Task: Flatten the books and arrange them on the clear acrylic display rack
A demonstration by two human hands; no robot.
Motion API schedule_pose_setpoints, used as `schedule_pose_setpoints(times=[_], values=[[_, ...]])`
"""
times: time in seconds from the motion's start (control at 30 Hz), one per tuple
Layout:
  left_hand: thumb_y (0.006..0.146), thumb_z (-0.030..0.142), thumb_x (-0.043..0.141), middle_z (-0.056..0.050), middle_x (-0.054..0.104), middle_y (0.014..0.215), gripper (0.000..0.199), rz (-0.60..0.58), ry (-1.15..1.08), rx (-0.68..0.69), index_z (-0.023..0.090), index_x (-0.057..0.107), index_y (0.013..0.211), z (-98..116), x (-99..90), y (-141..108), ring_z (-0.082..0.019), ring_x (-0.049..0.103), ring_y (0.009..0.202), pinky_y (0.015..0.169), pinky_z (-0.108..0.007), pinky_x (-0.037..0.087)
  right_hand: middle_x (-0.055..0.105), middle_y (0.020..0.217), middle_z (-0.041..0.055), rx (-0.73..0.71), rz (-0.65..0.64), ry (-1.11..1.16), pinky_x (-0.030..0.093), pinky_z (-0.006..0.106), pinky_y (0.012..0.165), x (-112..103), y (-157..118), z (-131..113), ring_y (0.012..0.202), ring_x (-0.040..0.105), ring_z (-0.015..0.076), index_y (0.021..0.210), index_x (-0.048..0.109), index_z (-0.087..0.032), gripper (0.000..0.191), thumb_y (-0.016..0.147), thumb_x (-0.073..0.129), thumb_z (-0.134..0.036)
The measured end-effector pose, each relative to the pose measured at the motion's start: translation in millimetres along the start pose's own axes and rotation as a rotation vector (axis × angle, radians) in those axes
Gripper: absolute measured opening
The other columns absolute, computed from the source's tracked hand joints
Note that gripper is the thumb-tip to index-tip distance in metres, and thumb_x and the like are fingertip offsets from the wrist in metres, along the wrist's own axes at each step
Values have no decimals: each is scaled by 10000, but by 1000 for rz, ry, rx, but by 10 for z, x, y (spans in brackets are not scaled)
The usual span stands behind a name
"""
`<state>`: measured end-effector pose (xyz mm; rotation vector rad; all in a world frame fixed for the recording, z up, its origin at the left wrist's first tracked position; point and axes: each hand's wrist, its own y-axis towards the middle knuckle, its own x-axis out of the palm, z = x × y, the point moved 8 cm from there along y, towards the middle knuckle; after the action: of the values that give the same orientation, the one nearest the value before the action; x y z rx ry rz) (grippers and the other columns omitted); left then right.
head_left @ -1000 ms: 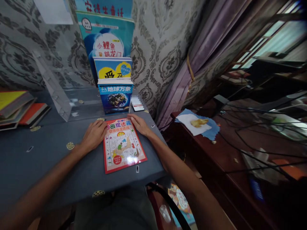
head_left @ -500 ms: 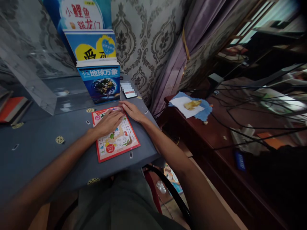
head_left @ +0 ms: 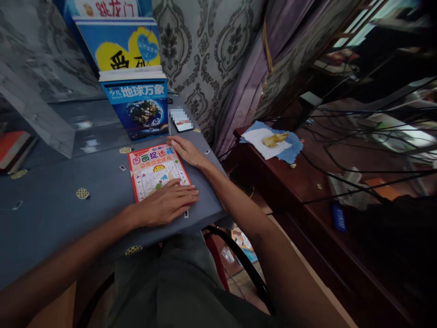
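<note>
A red-bordered picture book (head_left: 160, 167) lies flat on the grey tabletop (head_left: 102, 218), cover up. Across its lower edge rests my left hand (head_left: 167, 200), palm down, fingers stretched to the right and covering the bottom of the cover. My right hand (head_left: 186, 151) lies at the book's upper right corner, its fingers extended and touching the edge there. Neither hand grips anything. Just behind the book stands a blue book with a globe on its cover (head_left: 145, 111).
Further books, one blue and yellow (head_left: 123, 45), stand behind in a clear plastic holder (head_left: 61, 123). A phone (head_left: 182, 122) lies by the wall. On the left are red and dark books (head_left: 13, 148). A brown cabinet (head_left: 273, 175) at right bears cloth (head_left: 290, 148) and cables.
My left hand has slid from the top of the book down to its lower edge, uncovering the title. My right hand stays near the upper right corner. The view has shifted slightly.
</note>
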<state>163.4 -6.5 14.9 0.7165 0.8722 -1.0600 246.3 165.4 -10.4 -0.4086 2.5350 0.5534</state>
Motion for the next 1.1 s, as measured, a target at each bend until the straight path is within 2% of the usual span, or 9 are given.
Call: schedule_pose_setpoints(times=[0.17, 0.33, 0.47, 0.57, 0.7, 0.8, 0.87, 0.97, 1.1], values=[[1046, 238, 392, -37, 582, 1502, 419, 2, -1, -8, 284, 532, 1438, 49, 31, -30, -184, 439, 1468, 1259, -473, 247, 670, 1374, 82, -21, 23, 35, 478, 426, 1100, -29, -29, -71, 1268, 625, 235, 1338, 621, -215, 532, 1035, 376, -578], [1065, 233, 352, -48, 576, 1507, 384, 34, 18, -48, 254, 544, 1398, -1, 82, 4, -184, 412, 1483, 1247, -487, 258, 712, 1305, 68, 66, 79, 162, 484, 425, 1091, -134, -19, -31, 1225, 658, 241, 1328, 644, -244, 564, 1003, 411, -641], [1056, 215, 356, -78, 557, 1517, 388, 114, 109, -206, 240, 543, 1395, -133, 79, 120, -228, 399, 1483, 1209, -514, 294, 741, 1237, 80, 103, 117, 320, 499, 433, 1078, -207, -28, 22, 1147, 706, 252, 1318, 641, -224, 547, 994, 451, -621], [1037, 170, 352, -129, 551, 1500, 394, 162, 252, -358, 191, 558, 1373, -227, 17, 245, -290, 428, 1432, 1142, -537, 341, 744, 1221, 81, 145, 132, 311, 498, 422, 1072, -224, -57, 69, 1090, 728, 246, 1293, 648, -211, 516, 999, 457, -591], [1050, 313, 412, -128, 643, 1307, 316, 158, 355, -442, 189, 627, 1245, -341, -108, 376, -317, 536, 1238, 1002, -518, 427, 747, 1181, 78, 110, 140, 215, 523, 391, 1008, -226, -98, 28, 1043, 730, 241, 1232, 674, -194, 523, 991, 465, -609], [1049, 421, 431, -102, 655, 1259, 350, 119, 361, -403, 208, 622, 1250, -556, -246, 360, -291, 552, 1217, 1030, -486, 414, 759, 1075, 75, 90, 133, 127, 546, 357, 902, -221, -120, -21, 932, 737, 229, 1182, 688, -176, 540, 996, 450, -623], [1063, 422, 384, -95, 645, 1292, 369, 96, 383, -383, 214, 601, 1275, -781, -393, 273, -266, 562, 1223, 1073, -466, 385, 759, 996, 71, 77, 117, 76, 542, 338, 844, -215, -127, -58, 862, 732, 220, 1141, 698, -169, 548, 1004, 429, -627], [1068, 414, 348, -110, 617, 1340, 398, 55, 455, -432, 214, 549, 1348, -1131, -650, 75, -262, 568, 1240, 1056, -435, 404, 750, 925, 60, 64, 92, 24, 524, 314, 823, -210, -128, -98, 835, 720, 206, 1077, 712, -174, 566, 1013, 393, -637], [1048, 520, 366, -143, 625, 1295, 484, -44, 602, -566, 187, 571, 1332, -1295, -864, -175, -301, 596, 1195, 977, -412, 451, 741, 875, 63, 59, 82, -2, 513, 301, 814, -214, -121, -99, 849, 718, 207, 1053, 713, -159, 587, 1022, 366, -631]])
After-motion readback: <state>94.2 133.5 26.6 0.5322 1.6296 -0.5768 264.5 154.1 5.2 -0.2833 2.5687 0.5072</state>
